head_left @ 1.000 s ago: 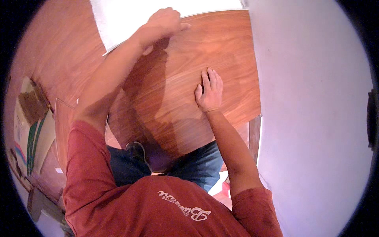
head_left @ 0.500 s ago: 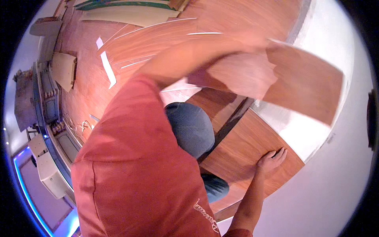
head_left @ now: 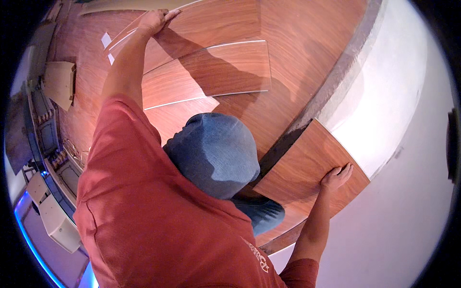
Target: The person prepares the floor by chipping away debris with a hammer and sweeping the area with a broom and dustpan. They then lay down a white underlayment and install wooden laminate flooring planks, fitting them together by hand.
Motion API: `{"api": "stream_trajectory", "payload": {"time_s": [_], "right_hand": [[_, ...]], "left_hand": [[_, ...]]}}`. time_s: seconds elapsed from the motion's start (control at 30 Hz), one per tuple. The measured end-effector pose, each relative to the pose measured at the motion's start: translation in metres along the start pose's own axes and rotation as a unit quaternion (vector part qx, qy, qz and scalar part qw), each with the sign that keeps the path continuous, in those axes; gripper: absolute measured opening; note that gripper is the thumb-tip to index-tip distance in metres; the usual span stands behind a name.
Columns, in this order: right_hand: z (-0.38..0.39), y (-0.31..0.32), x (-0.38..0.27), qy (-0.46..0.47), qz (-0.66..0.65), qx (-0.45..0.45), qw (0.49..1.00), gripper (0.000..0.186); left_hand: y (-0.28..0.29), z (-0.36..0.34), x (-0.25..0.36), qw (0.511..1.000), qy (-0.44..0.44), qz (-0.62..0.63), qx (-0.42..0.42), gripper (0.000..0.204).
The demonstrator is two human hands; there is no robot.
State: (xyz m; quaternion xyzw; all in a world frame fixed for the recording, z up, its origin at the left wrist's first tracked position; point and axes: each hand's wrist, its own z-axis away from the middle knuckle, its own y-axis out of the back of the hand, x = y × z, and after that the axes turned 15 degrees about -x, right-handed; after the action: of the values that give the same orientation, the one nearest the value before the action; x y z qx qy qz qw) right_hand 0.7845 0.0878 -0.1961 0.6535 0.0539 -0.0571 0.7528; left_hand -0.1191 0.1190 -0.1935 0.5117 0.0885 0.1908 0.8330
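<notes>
My left hand (head_left: 156, 22) reaches far out to the upper left. Its fingers close on the edge of a reddish-brown wood-grain floor plank (head_left: 221, 24). Just below that plank lies another plank (head_left: 235, 69) with pale edges, crossed by my arm's shadow. At the right, my right hand (head_left: 337, 176) lies with fingers outstretched on a short plank (head_left: 300, 165) beside the wall. My blue-clad knee (head_left: 216, 153) is between my two arms and hides part of the floor.
A dark strip (head_left: 331, 89) runs between the wood-grain floor and the white wall base (head_left: 379, 96). Small white strips (head_left: 106, 40) lie by the planks at the upper left. A tan board (head_left: 58, 84) stands farther left, near dark carved furniture (head_left: 48, 134).
My left hand has swung from the upper right, where it carried a plank piece, over to the planks at the upper left. My right hand stays on the short plank by the wall.
</notes>
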Motion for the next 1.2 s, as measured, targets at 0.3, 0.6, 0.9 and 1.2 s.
{"api": "stream_trajectory", "payload": {"time_s": [0.3, 0.6, 0.9, 1.2], "right_hand": [[0.007, -0.001, 0.003, -0.001, -0.005, -0.004, 1.0, 0.049], [0.004, 0.009, -0.011, 0.004, -0.022, -0.001, 1.0, 0.048], [0.0, 0.0, 0.005, 0.012, -0.011, 0.054, 0.998, 0.048], [-0.004, -0.006, 0.014, 0.04, -0.017, 0.089, 0.995, 0.046]], "left_hand": [[-0.029, 0.002, 0.045, 0.991, -0.01, -0.022, 0.134, 0.05], [-0.153, 0.147, 0.145, 0.997, -0.06, -0.057, -0.005, 0.11], [-0.174, 0.212, 0.194, 0.998, -0.059, 0.014, 0.005, 0.12], [-0.173, 0.178, 0.149, 0.972, -0.064, 0.174, -0.142, 0.073]]}}
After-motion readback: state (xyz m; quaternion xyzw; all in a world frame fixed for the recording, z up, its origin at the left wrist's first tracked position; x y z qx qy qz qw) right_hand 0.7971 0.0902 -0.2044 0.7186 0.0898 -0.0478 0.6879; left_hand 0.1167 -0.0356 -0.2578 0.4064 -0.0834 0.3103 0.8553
